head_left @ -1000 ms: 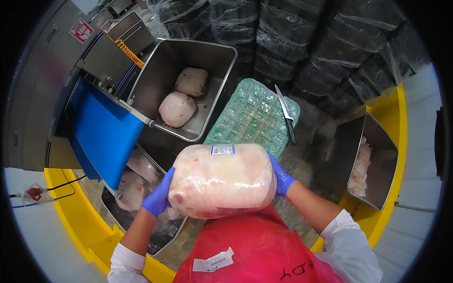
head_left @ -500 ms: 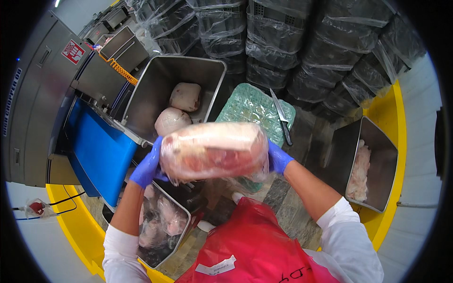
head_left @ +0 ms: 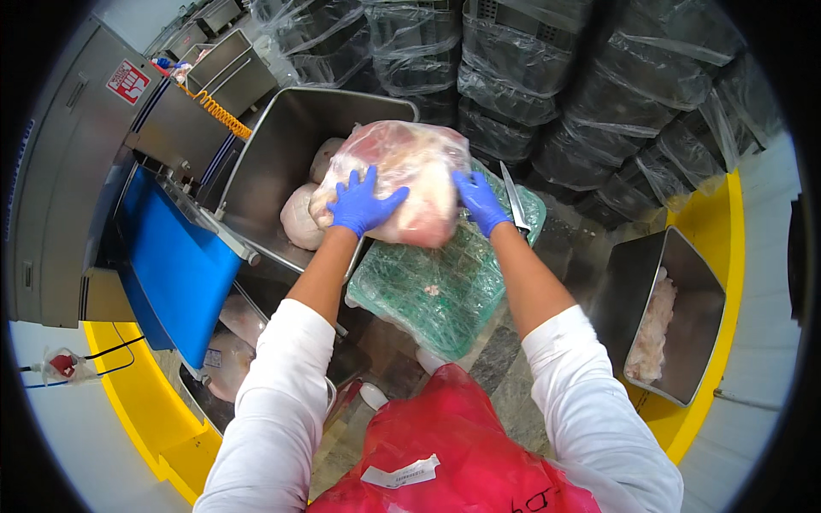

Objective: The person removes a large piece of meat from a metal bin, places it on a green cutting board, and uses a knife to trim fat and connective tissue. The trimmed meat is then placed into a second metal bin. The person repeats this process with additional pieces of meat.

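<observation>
A large cut of raw meat (head_left: 406,184) in clear plastic film lies across the near right edge of a steel tub and the film-wrapped green surface (head_left: 428,295). My left hand (head_left: 363,205), in a blue glove, is spread open on the meat's near left part. Against its right side rests my right hand (head_left: 483,203), also gloved, with fingers stretched out. Just beyond that hand a knife (head_left: 513,195) lies on the green surface, its handle partly hidden by my wrist. Inside the steel tub (head_left: 265,162) are two pale pieces of meat (head_left: 301,218), partly covered by the wrapped cut.
A blue slide (head_left: 175,265) on a steel machine (head_left: 64,171) stands left. Below it, a bin holds wrapped meat (head_left: 229,363). At right, another steel tub (head_left: 697,316) holds pale trimmings (head_left: 654,333). Film-wrapped dark crates (head_left: 509,77) stand stacked behind. Yellow barriers (head_left: 731,256) line the walls.
The wrapped meat has moved forward from in front of me and been turned, now resting over the tub's edge and green surface. My hands have gone from gripping its ends to lying on it.
</observation>
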{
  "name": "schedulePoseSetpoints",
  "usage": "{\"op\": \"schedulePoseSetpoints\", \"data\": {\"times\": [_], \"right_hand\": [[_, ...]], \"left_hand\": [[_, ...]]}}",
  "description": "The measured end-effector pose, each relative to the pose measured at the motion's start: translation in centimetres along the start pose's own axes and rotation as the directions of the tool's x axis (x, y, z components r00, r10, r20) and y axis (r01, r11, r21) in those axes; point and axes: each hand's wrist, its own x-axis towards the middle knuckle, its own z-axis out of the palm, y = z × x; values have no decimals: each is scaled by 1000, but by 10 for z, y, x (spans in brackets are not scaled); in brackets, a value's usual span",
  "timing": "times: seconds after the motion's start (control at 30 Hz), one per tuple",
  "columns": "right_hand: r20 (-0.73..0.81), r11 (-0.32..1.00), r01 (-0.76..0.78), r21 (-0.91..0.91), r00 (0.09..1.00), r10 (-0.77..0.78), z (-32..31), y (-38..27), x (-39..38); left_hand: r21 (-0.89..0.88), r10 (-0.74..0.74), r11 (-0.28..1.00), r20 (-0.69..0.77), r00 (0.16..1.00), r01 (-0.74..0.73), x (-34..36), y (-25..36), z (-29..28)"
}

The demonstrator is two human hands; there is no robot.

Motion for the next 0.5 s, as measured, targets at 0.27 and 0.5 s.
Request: {"op": "schedulePoseSetpoints", "data": {"times": [0.27, 0.5], "right_hand": [[108, 881, 321, -347, 947, -302, 141, 83, -91], [648, 626, 595, -504, 740, -181, 103, 98, -244]], "left_hand": [[-453, 17, 889, -128, 992, -74, -23, -188, 119], [-672, 193, 704, -130, 973, -230, -126, -207, 158]]}}
